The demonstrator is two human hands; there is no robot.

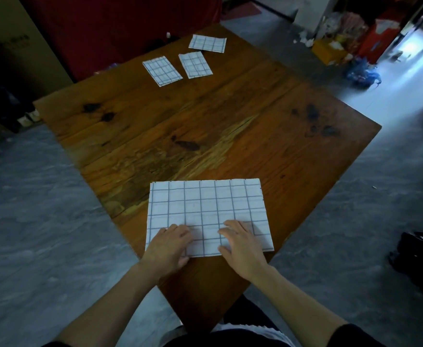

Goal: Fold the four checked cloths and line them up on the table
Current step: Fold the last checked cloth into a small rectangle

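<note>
A white cloth with blue checks [205,204] lies flat near the front corner of the wooden table [205,126]. It looks folded once into a wide rectangle. My left hand [170,244] presses palm-down on its near left part. My right hand [240,244] rests flat on its near middle, fingers slightly spread. Three smaller folded checked cloths lie at the far end: one at the left [162,70], one in the middle [195,64], one farther back to the right [207,42].
The table stands corner-on to me, with grey floor on both sides. A dark bag [420,259] sits on the floor at the right. Clutter, a yellow box [328,50] and a blue bag [362,73] lie beyond the far right edge. A red panel [120,23] stands behind the table.
</note>
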